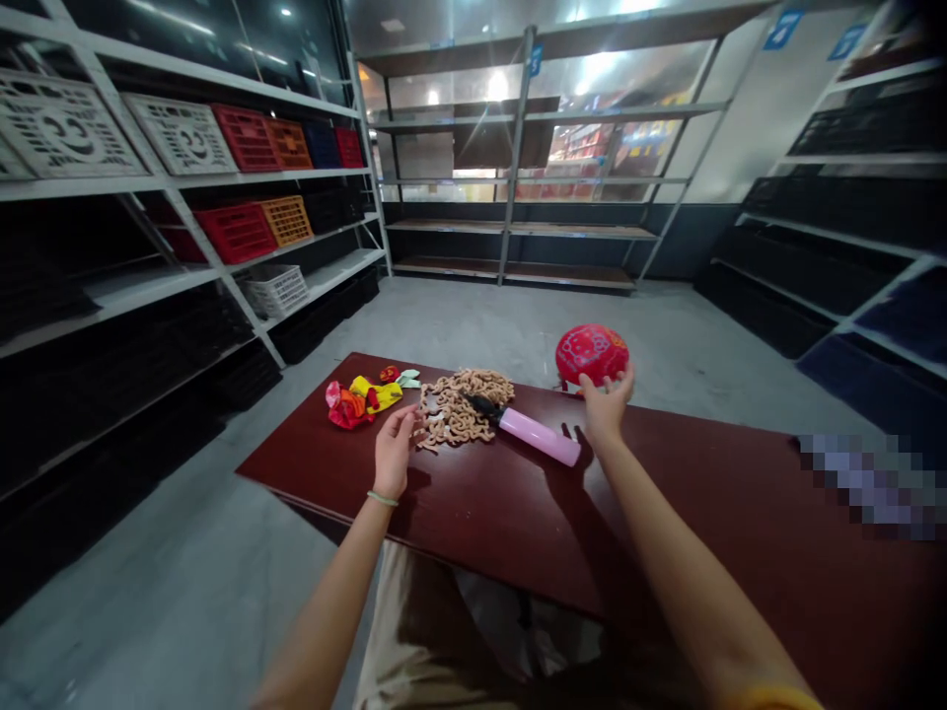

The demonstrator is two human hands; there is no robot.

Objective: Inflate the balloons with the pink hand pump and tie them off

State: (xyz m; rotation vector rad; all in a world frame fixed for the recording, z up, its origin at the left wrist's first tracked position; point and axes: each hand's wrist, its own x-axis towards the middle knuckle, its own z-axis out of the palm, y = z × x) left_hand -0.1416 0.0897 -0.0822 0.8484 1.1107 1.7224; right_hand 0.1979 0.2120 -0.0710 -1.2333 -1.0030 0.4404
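A round red balloon (584, 355) with a pale printed pattern is raised over the far edge of the table. My right hand (608, 399) has its fingers against the balloon's underside and near side, holding it. Loosely bent, my left hand (396, 444) hovers beside a heap of tan, curly pieces (463, 414); nothing shows in its fingers. Across the heap's right side lies a pink hand pump (540, 437) with a black nozzle end. Limp red, orange and yellow balloons (351, 404) lie left of the heap, near a pale green one (407, 379).
The dark red-brown table (473, 523) stands in front of me. Shelves with white, red and orange crates (237, 232) line the left. A metal rack (510, 148) stands at the back, and dark crates (850, 227) fill the right shelves. A blurred patch (873, 483) covers the table's right.
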